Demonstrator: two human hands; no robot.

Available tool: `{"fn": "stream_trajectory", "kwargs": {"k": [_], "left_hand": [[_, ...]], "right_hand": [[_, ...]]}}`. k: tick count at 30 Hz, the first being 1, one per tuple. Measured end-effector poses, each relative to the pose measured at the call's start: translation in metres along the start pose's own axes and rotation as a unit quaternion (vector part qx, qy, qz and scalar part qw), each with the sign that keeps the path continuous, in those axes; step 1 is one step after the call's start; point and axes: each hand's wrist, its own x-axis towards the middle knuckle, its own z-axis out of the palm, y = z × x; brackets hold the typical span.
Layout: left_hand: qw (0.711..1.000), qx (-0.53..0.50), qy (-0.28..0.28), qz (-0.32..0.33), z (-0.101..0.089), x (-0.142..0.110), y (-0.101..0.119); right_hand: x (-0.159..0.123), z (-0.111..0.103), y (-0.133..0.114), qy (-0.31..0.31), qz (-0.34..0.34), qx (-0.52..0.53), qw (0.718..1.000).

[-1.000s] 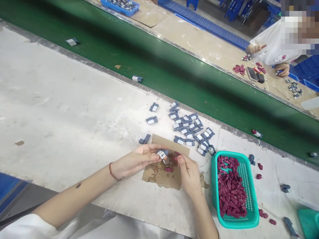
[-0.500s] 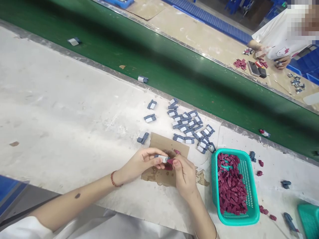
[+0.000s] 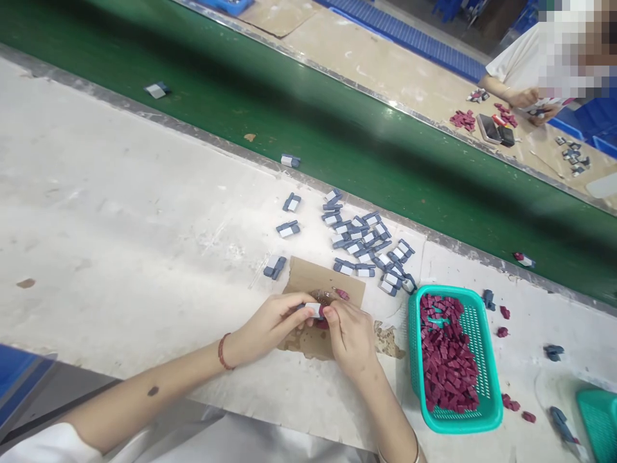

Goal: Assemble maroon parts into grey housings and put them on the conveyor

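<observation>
My left hand (image 3: 270, 325) pinches a small blue part with a pale grey block (image 3: 314, 309) between thumb and fingers. Against the right end of that block, my right hand (image 3: 354, 337) closes its thumb and forefinger on a dark red piece (image 3: 322, 315), mostly hidden by the fingertips. Both hands are over a stained brown cardboard sheet (image 3: 301, 276). Another red piece (image 3: 342, 294) lies on the cardboard behind the right hand. Several similar blue-and-grey parts (image 3: 369, 238) are grouped on the white table beyond the hands.
Right of my hands stands a green basket (image 3: 492, 360) of red pieces (image 3: 448, 366). Behind the table runs a green conveyor belt (image 3: 216, 109) carrying a few parts. Across it, a person's hand (image 3: 525, 98) works near red pieces (image 3: 463, 120). Another green basket (image 3: 598, 418) sits at lower right.
My hands have come closer together, bringing the red piece up against the grey block. Parts on the belt have shifted right. The person opposite has raised a hand.
</observation>
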Motion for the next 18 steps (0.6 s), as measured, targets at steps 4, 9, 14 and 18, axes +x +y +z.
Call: {"fn": "stream_trajectory", "kwargs": {"k": [4, 9, 14, 18], "left_hand": [[0.994, 0.09, -0.051, 0.042, 0.0, -0.002, 0.006], [0.991, 0.096, -0.087, 0.022, -0.001, -0.002, 0.008], [0.986, 0.131, -0.103, 0.022, -0.004, -0.002, 0.014], [0.977, 0.159, -0.128, 0.055, -0.009, 0.007, 0.035]], "right_hand": [[-0.001, 0.001, 0.0, 0.012, -0.02, 0.004, 1.0], [-0.004, 0.006, 0.001, -0.006, -0.022, -0.024, 0.999], [-0.006, 0.006, -0.003, -0.035, -0.024, -0.041, 0.998], [-0.012, -0.019, -0.008, -0.019, -0.002, 0.001, 1.0]]}}
